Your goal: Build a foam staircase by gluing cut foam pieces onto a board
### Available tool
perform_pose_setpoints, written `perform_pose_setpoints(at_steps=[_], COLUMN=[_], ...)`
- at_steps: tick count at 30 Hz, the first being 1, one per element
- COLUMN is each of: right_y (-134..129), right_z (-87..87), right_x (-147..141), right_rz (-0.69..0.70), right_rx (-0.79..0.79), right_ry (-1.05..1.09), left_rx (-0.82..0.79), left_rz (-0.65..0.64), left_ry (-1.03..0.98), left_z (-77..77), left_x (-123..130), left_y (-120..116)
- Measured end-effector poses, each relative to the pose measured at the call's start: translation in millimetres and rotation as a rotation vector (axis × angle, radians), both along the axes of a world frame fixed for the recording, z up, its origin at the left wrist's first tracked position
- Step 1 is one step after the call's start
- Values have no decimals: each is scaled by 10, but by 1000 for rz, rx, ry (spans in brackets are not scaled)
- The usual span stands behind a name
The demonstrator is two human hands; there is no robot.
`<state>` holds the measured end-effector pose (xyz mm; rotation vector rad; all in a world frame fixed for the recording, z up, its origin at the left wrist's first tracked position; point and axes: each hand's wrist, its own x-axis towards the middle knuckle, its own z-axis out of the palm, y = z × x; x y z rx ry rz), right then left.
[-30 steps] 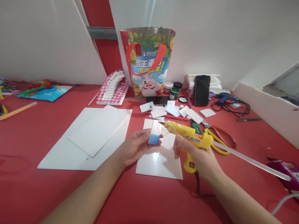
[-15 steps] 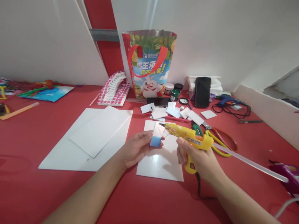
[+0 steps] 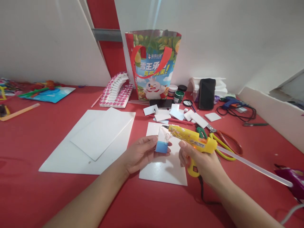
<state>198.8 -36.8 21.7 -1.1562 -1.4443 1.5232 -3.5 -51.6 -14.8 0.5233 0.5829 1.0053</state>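
Between the thumb and fingers of my left hand (image 3: pixel 142 151) is a small rectangular piece of board (image 3: pixel 162 146), white at the top and blue at the bottom. My right hand (image 3: pixel 198 160) grips a yellow hot glue gun (image 3: pixel 185 133) by its handle. Its dark nozzle is at the top edge of the small board, touching it or very close. A long translucent glue stick (image 3: pixel 254 165) sticks out of the gun's back. Beneath both hands lies a white foam board (image 3: pixel 161 172) on the red table (image 3: pixel 152 202).
At left, a smaller white sheet (image 3: pixel 102 134) overlaps a large white board (image 3: pixel 61 158). Scissors (image 3: pixel 228 150) lie behind the glue gun. Farther back are loose white pieces (image 3: pixel 162 115), a colourful bag (image 3: pixel 154 66), paint jars (image 3: pixel 178 97) and a propped phone (image 3: pixel 207 94).
The small board in my left hand has shifted slightly right and down, tilting a little. The glue gun's nozzle stays near its top edge, and my right hand has hardly moved.
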Motion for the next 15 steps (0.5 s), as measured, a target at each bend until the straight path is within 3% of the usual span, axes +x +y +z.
perform_pose_setpoints(at_steps=[15], right_y=[-59], right_z=[51], right_x=[-27], right_rz=[-1], right_rx=[-39], right_ry=[-84], left_rx=[-5], left_rz=[46], left_ry=[15], left_z=[8], left_x=[-31], left_y=[19])
